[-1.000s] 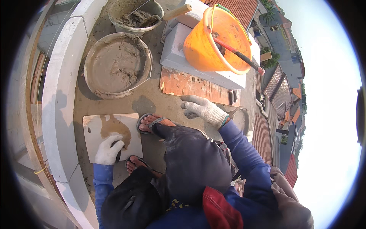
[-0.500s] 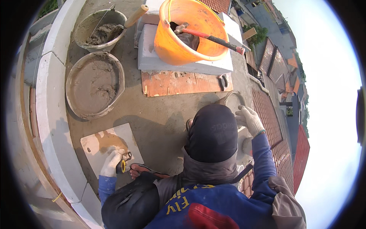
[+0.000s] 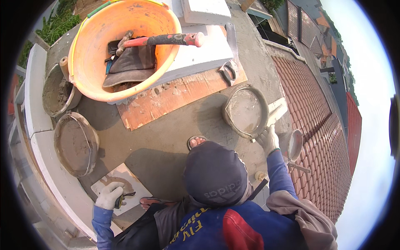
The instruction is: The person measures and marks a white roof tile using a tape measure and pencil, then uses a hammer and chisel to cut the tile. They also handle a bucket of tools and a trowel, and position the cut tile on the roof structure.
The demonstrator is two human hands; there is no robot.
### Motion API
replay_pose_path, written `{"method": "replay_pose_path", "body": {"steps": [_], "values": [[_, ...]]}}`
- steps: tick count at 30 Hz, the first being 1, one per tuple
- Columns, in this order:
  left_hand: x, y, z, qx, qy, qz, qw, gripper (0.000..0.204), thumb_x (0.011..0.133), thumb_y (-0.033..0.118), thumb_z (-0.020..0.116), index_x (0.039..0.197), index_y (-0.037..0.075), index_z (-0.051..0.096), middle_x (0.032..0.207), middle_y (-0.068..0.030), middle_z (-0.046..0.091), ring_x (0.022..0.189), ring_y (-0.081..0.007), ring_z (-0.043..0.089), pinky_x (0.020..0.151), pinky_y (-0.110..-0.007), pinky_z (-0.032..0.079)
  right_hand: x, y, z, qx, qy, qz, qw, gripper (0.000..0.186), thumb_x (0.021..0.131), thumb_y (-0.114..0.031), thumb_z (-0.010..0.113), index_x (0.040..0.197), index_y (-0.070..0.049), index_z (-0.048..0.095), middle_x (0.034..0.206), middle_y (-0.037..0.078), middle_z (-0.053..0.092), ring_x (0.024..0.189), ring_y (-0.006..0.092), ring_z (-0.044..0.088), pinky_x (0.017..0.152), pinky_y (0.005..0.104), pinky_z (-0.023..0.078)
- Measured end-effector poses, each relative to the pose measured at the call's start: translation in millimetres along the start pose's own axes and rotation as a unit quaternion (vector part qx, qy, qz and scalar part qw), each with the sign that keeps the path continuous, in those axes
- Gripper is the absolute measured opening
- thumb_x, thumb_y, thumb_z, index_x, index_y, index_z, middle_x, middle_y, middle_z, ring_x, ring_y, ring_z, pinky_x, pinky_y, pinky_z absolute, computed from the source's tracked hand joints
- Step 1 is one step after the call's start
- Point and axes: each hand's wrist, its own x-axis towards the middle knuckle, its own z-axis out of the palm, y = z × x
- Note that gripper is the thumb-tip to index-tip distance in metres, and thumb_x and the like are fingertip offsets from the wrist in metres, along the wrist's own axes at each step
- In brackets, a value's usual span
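My left hand [image 3: 110, 196], in a pale glove, is closed around a black and yellow tape measure [image 3: 119, 201]. It sits over a whitish board [image 3: 135, 188] with a wet brown patch. Beyond the bent dark cap, my gloved right hand [image 3: 268, 141] reaches out at the right with its fingers apart. Its fingertips are beside the rim of a round pail [image 3: 226, 111] of greyish liquid and at the lower end of a white flat piece [image 3: 278, 109]. Whether they touch either one cannot be made out.
An orange bucket [image 3: 85, 62] holding a red-and-black handled hammer [image 3: 175, 39] and a dark cap [image 3: 132, 66] stands far left. A saw [image 3: 228, 73] lies by white blocks and a plank [image 3: 166, 98]. Mortar tubs [image 3: 92, 125] stand left; a roof [image 3: 312, 121] drops away right.
The view has swung, so the orange bucket appears larger and further left, and the round pail shows fully. My right hand is lower beside the pail. My left hand still holds the tape measure.
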Motion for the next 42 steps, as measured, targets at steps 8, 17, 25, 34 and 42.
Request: {"method": "replay_pose_path", "body": {"steps": [8, 17, 25, 34, 42], "values": [[40, 149, 49, 0.206, -0.011, -0.004, 0.978, 0.044, 0.101, 0.028, 0.073, 0.129, -0.005, 0.074, 0.091, -0.0075, 0.073, 0.073, -0.0154, 0.071, 0.061, -0.032, 0.058, 58, -14, -1, 0.068, -0.032, 0.005, 0.997, 0.063, 0.114, -0.057, 0.059, 0.151, -0.006, 0.062, 0.125, 0.009, 0.076, 0.107, 0.0238, 0.074, 0.090, 0.0421, 0.061], [104, 222, 162, 0.253, -0.059, 0.081, 0.962, 0.047, 0.100, 0.030, 0.074, 0.133, -0.003, 0.075, 0.113, -0.0135, 0.079, 0.095, -0.0180, 0.074, 0.085, -0.034, 0.060, 48, -110, 52, -0.357, 0.148, -0.305, 0.870, 0.046, 0.103, -0.036, 0.081, 0.132, -0.001, 0.074, 0.127, 0.019, 0.077, 0.110, 0.0286, 0.076, 0.100, 0.0435, 0.059], [108, 207, 239, 0.170, -0.062, 0.143, 0.973, 0.040, 0.104, 0.024, 0.071, 0.133, -0.003, 0.075, 0.119, -0.0156, 0.080, 0.102, -0.0213, 0.078, 0.094, -0.037, 0.060, -64, -61, 168, -0.493, -0.043, -0.525, 0.692, 0.069, 0.078, -0.039, 0.094, 0.135, -0.009, 0.070, 0.138, 0.020, 0.067, 0.136, 0.0420, 0.059, 0.112, 0.0569, 0.045], [67, 172, 206, 0.095, 0.032, 0.055, 0.993, 0.047, 0.100, 0.027, 0.072, 0.132, -0.007, 0.074, 0.116, -0.0145, 0.079, 0.104, -0.0193, 0.074, 0.090, -0.034, 0.059, -61, -124, 127, -0.322, -0.120, -0.311, 0.886, 0.034, 0.109, -0.018, 0.064, 0.141, -0.005, 0.067, 0.090, 0.010, 0.071, 0.077, 0.0221, 0.073, 0.073, 0.0405, 0.060], [52, 178, 181, -0.015, 0.076, 0.045, 0.996, 0.042, 0.105, 0.021, 0.067, 0.138, -0.005, 0.068, 0.108, -0.0122, 0.072, 0.091, -0.0180, 0.072, 0.078, -0.038, 0.068, -91, -129, 118, -0.526, -0.123, -0.361, 0.760, 0.061, 0.099, -0.054, 0.080, 0.129, -0.001, 0.073, 0.099, 0.017, 0.080, 0.090, 0.0317, 0.082, 0.084, 0.0444, 0.061]]}}
